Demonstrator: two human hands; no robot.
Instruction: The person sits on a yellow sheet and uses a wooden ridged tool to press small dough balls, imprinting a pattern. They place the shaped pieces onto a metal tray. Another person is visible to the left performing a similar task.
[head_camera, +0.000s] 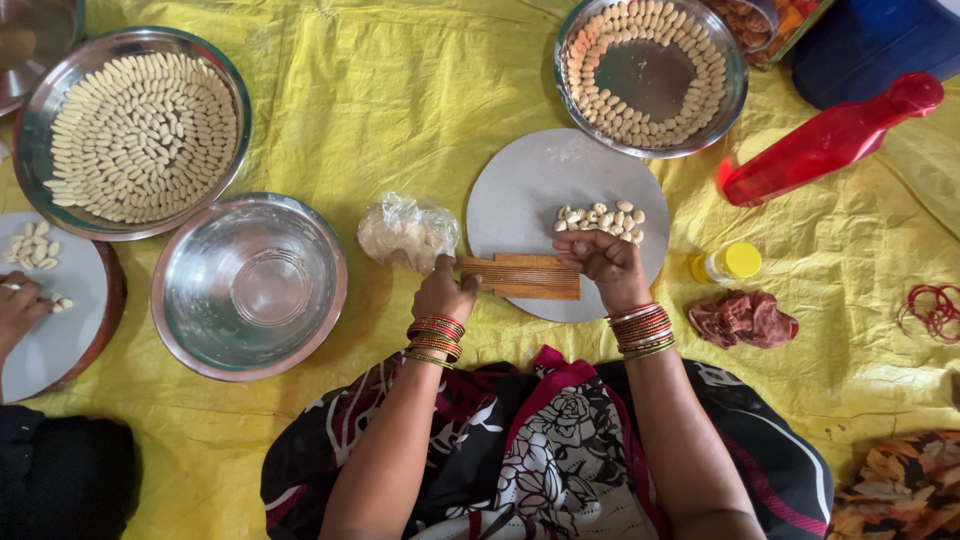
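My left hand (444, 292) grips the left end of a ridged wooden board (522, 276) that lies across the near edge of a round grey board (530, 180). My right hand (603, 262) rests curled at the wooden board's right end, fingers pressed down; whether it holds dough is hidden. A small heap of pale dough pieces (602, 219) lies on the grey board just beyond my right hand. A lump of dough in clear plastic wrap (406, 232) sits left of the grey board, close to my left hand.
An empty steel bowl (250, 286) stands at left. Two steel plates (135, 130) (650, 75) hold several rows of shaped pieces. A red bottle (830, 140), yellow-capped jar (728, 264), maroon cloth (743, 318) and red bands (933, 308) lie right. Another person's hand (18, 308) works at far left.
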